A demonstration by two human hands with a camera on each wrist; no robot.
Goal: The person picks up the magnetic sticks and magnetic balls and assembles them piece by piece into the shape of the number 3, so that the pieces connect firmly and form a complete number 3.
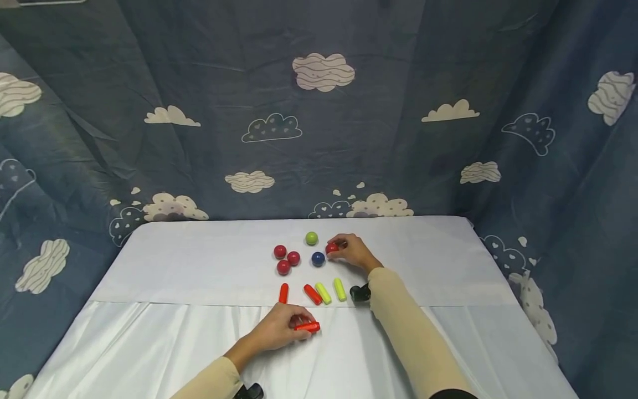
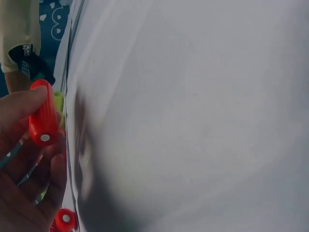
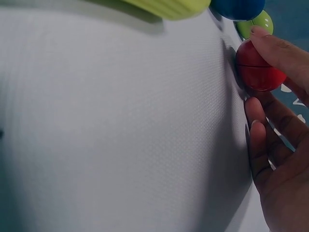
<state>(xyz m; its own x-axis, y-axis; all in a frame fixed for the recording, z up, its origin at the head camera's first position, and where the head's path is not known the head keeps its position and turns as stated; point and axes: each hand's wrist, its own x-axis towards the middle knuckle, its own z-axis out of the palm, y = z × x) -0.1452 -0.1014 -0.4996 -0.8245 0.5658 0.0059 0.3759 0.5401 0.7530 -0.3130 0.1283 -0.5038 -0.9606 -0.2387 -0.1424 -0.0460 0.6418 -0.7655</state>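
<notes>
My left hand (image 1: 281,328) pinches a short red cylinder (image 1: 307,327) between thumb and fingers near the front of the table. In the left wrist view this red cylinder (image 2: 43,113) has rounded ends and a white dot on one. At the back, my right hand (image 1: 353,250) holds a glossy red ball (image 1: 331,249), thumb on top in the right wrist view, where a thin seam rings the ball (image 3: 259,67). Just left of that hand sits a blue ball (image 1: 318,259), with a green ball (image 1: 311,238) behind it.
Three more red balls (image 1: 283,267) cluster on the left. Between the hands lie two red cylinders (image 1: 312,294) and two yellow-green cylinders (image 1: 340,289). A white cloth (image 1: 199,266) covers the table, and a dark cloud-print curtain (image 1: 269,72) hangs behind.
</notes>
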